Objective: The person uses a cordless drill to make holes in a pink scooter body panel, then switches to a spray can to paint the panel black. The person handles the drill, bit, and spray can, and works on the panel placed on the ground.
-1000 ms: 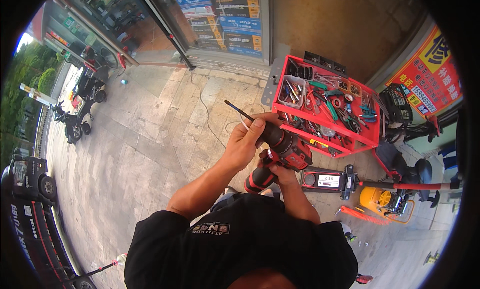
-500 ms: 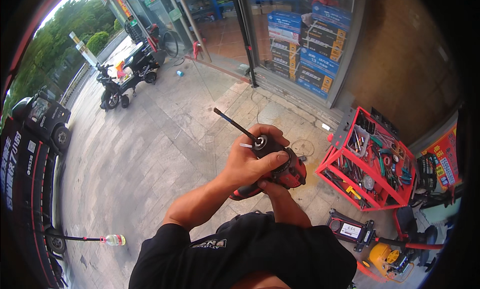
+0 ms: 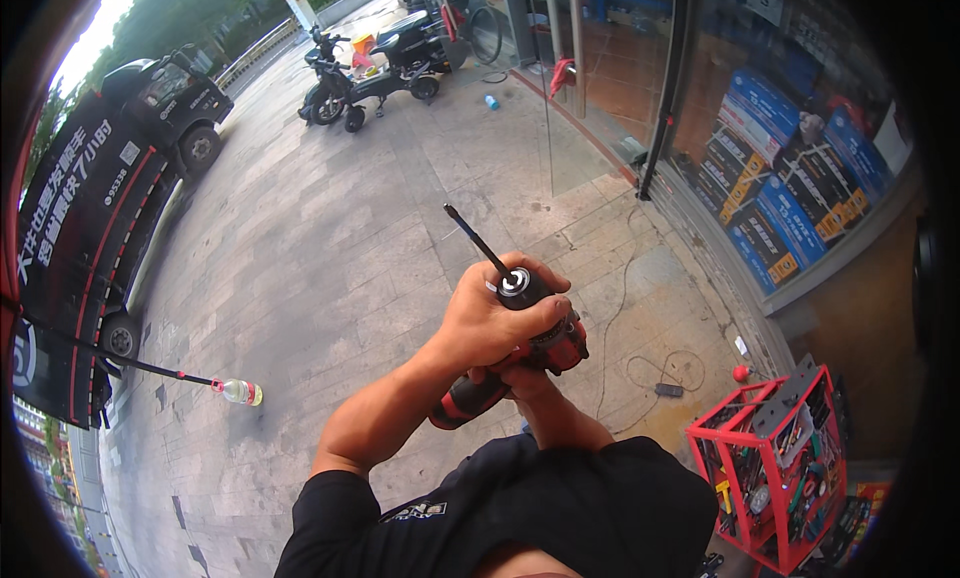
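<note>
A red and black cordless drill (image 3: 566, 346) sits in my two hands, a long dark bit (image 3: 472, 232) pointing up and away toward the upper left. My left hand (image 3: 485, 314) wraps round the black chuck, thumb across it from the near side. Beneath, my right hand (image 3: 525, 384) grips the drill's handle, mostly hidden by the drill and my left hand; the handle's lower end shows red and black at the left.
A red tool cart (image 3: 765, 420) stands lower right, near a coiled cable and dark device (image 3: 669, 389). A black scooter (image 3: 372, 83), truck (image 3: 95, 213), and bottle on a pole (image 3: 240, 391) are leftward. Glass doors (image 3: 625, 78) and stacked boxes (image 3: 790, 183) line the upper right.
The view has swung round, bringing the truck and scooter further in and the tool cart lower right. My left hand has moved over the chuck; both hands still hold the drill.
</note>
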A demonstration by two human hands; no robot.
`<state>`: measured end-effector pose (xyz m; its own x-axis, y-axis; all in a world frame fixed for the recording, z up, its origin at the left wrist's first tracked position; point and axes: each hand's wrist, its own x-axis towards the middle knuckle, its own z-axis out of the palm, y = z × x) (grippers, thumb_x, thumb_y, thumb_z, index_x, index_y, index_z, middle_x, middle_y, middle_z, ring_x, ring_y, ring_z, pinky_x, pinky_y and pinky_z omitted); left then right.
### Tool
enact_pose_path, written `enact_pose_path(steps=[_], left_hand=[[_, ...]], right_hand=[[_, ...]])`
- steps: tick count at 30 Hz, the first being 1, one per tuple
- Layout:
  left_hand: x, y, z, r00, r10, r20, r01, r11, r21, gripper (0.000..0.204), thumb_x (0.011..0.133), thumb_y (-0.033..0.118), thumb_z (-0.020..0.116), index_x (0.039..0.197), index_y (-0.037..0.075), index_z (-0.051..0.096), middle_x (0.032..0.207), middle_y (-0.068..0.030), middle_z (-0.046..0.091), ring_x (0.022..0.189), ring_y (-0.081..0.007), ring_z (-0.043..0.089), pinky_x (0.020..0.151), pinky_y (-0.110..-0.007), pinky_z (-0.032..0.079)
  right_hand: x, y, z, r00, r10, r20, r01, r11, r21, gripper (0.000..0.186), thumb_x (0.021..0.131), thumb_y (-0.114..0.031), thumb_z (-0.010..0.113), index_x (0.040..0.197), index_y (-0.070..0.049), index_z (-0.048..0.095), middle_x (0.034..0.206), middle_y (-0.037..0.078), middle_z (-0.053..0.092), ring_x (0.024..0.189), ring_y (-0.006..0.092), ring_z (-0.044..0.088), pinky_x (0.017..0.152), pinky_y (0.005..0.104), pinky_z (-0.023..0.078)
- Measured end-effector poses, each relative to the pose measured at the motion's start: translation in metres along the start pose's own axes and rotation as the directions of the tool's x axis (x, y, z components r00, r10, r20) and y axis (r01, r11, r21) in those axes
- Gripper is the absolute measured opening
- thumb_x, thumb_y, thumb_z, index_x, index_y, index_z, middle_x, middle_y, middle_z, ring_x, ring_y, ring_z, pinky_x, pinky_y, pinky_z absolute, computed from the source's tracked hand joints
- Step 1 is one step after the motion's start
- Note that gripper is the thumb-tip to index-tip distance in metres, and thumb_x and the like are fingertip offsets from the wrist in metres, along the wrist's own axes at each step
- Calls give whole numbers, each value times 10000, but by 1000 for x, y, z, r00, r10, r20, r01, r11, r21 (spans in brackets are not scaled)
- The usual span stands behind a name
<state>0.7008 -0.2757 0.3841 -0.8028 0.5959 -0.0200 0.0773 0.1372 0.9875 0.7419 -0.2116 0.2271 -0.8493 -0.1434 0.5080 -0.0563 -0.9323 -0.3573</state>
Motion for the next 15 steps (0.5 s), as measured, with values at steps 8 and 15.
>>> enact_pose_path(steps=[8, 15], left_hand=[[95, -12, -105, 953, 11, -302, -36, 996, -77, 172, 830, 152, 756, 901, 14, 679, 854, -36, 698, 753, -84, 636, 697, -266, 536], [146, -27, -182, 875, -81, -477, -10, 983, -184, 97, 859, 71, 695, 899, 0, 644, 922, -118, 724, 803, -131, 678, 737, -306, 569]], right_hand=[[136, 44, -78, 999, 42, 34, -41, 999, -24, 669, 761, -226, 830, 1294, -69, 457, 1087, 74, 612, 878, 145, 645, 702, 274, 540], [228, 80, -139, 947, 311, -80, -315, 949, -33, 678, 861, -194, 762, 1432, -104, 409, 1396, 75, 490, 1295, 207, 483, 1078, 374, 418]])
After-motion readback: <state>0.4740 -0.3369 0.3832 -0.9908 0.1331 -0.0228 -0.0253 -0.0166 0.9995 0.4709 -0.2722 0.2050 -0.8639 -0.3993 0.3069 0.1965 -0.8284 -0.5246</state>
